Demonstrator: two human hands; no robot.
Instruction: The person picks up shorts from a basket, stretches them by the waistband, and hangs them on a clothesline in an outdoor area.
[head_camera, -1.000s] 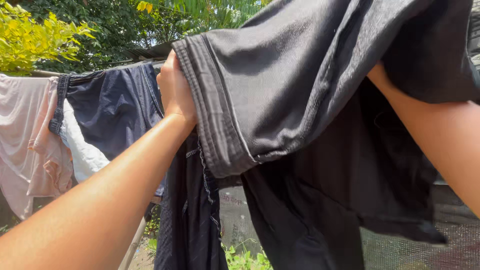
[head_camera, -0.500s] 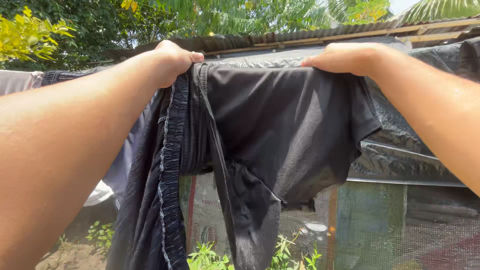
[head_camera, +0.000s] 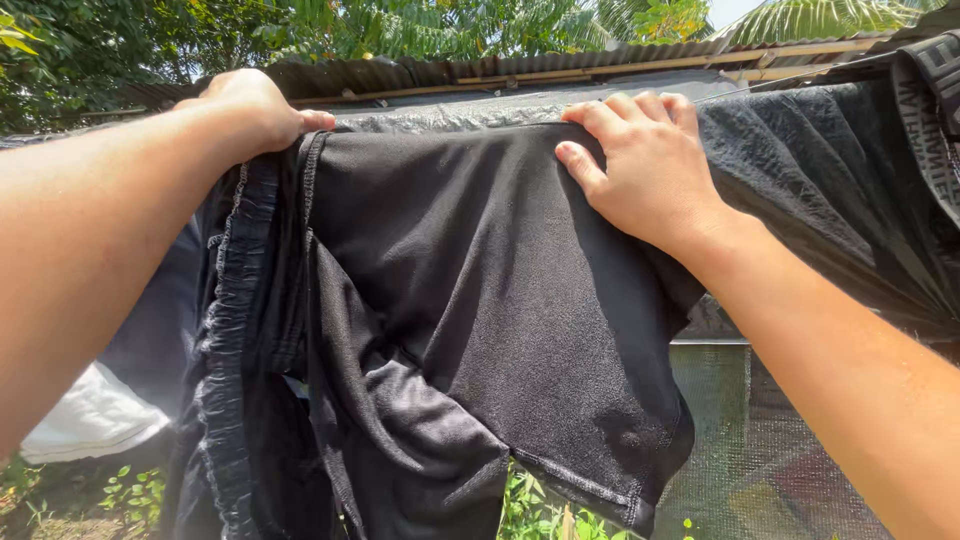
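Observation:
A pair of black shorts (head_camera: 470, 300) hangs draped over a clothesline at chest height, its elastic waistband (head_camera: 240, 330) falling down the left side. My left hand (head_camera: 250, 105) grips the top left corner of the shorts at the waistband. My right hand (head_camera: 645, 165) lies flat on the top edge of the fabric to the right, fingers curled over the line. The line itself is hidden under the cloth.
A dark textured garment (head_camera: 830, 180) hangs on the line to the right, touching the shorts. White cloth (head_camera: 95, 415) hangs low at the left. Behind stand a corrugated metal roof (head_camera: 520, 68), a green mesh fence (head_camera: 750, 430) and trees.
My right hand has slid left along the top edge and flattened on the fabric. The shorts hang lower and more spread out. The view has dropped slightly.

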